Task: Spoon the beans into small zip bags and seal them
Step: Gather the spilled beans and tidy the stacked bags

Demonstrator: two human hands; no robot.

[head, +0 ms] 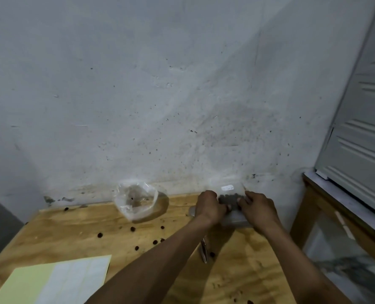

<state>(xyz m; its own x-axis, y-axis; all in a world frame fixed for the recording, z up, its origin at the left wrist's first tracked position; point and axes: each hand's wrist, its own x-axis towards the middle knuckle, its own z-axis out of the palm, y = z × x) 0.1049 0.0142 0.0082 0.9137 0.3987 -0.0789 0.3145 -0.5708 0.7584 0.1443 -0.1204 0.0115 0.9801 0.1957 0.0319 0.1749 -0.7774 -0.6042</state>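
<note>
**Both hands on a small bag of beans at the back of the table**

Pale, scuffed plaster wall (pixel 160 84) fills most of the view, speckled with dark spots low down. To the right stands a white ribbed cabinet (pixel 362 128) on a wooden stand (pixel 314 207). Below the wall runs a plywood table (pixel 72 227), its far edge against the plaster.

On the table's near left corner lies a sheet of labels (pixel 57 281), part yellow backing, part white. At the back, left of centre, a large clear plastic bag (pixel 136 200) sits slumped and open, with a little dark matter inside. Loose beans (pixel 133 228) are scattered across the wood between the sheet and the bag.

Two bare forearms reach up from the bottom edge. The left hand (pixel 208 207) and right hand (pixel 257 207) meet near the wall, right of centre, fingers curled inward from either side onto a small zip bag (pixel 229 199) holding dark beans. The bag stands between the two hands, its bean-filled part just above the fingertips and its clear top with a white patch rising behind them. Blur hides exactly how the fingers pinch it. Beneath the hands lies a flat pale thing, too indistinct to name. A metal spoon (pixel 204 251) rests on the table under the left forearm, mostly hidden.
</note>
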